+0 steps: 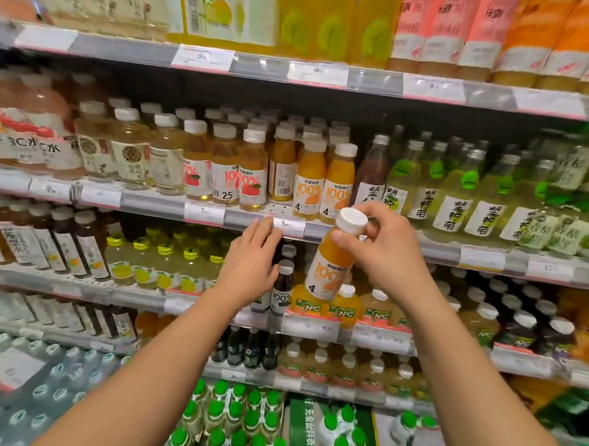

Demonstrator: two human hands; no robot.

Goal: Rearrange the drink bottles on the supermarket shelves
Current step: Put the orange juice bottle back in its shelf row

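Note:
My right hand (pixel 387 251) grips an orange juice bottle (pixel 332 259) with a white cap and a "100%" label, tilted, in front of the shelf edge. Just above it, two matching orange juice bottles (pixel 324 181) stand at the shelf front, with a bare gap on the shelf (pixel 280 210) to their left. My left hand (pixel 250 265) is held flat with fingers apart, holding nothing, its fingertips near the shelf's price strip (pixel 288 224). A dark juice bottle (pixel 283 287) stands on the shelf below, beside my left hand.
Apple juice bottles (pixel 226 171) stand left of the gap, pale green lemon drinks (pixel 458 197) to the right. NFC juice bottles (pixel 377 309) fill the shelf below. Green-capped bottles (pixel 235 421) and packs of water (pixel 21 396) sit at the bottom. Yellow and orange cartons line the top shelf.

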